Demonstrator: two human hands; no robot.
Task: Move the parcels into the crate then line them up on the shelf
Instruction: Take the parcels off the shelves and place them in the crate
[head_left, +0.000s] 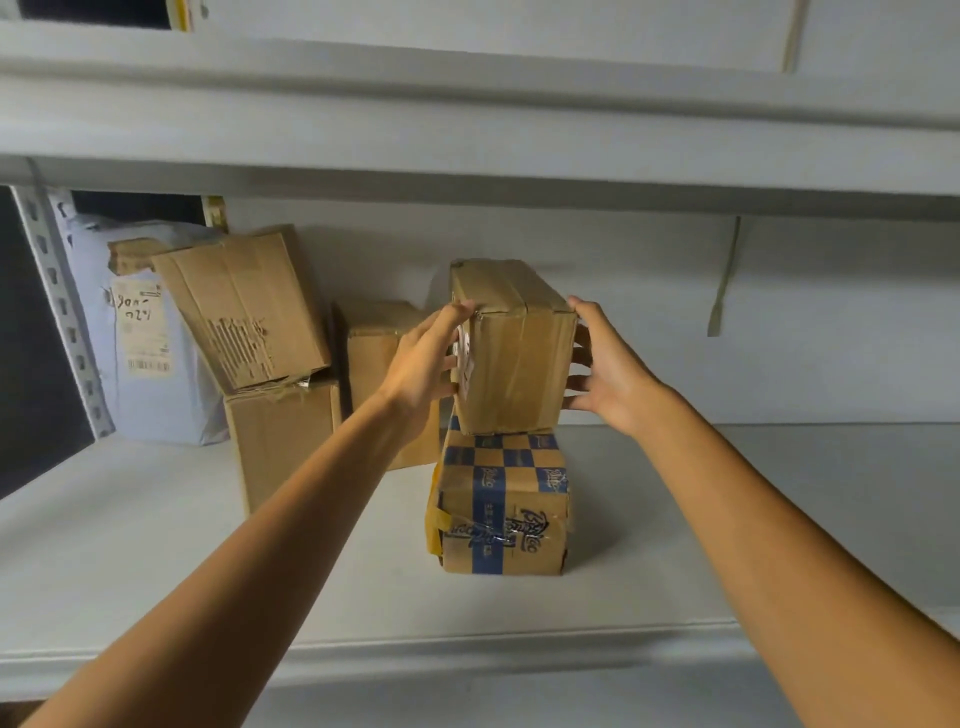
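A plain taped cardboard parcel (514, 353) stands on top of a blue-checkered parcel (503, 506) in the middle of the white shelf (727, 519). My left hand (423, 358) presses flat against the plain parcel's left side. My right hand (605, 366) presses against its right side with spread, fairly straight fingers. The parcel is held between both palms. No crate is in view.
To the left stand a brown box (387, 364), a lower box (283, 441) with a torn box (244, 306) leaning on it, and a grey mailer bag (140, 332) by the metal upright (57, 306). Another shelf board (467, 119) runs overhead.
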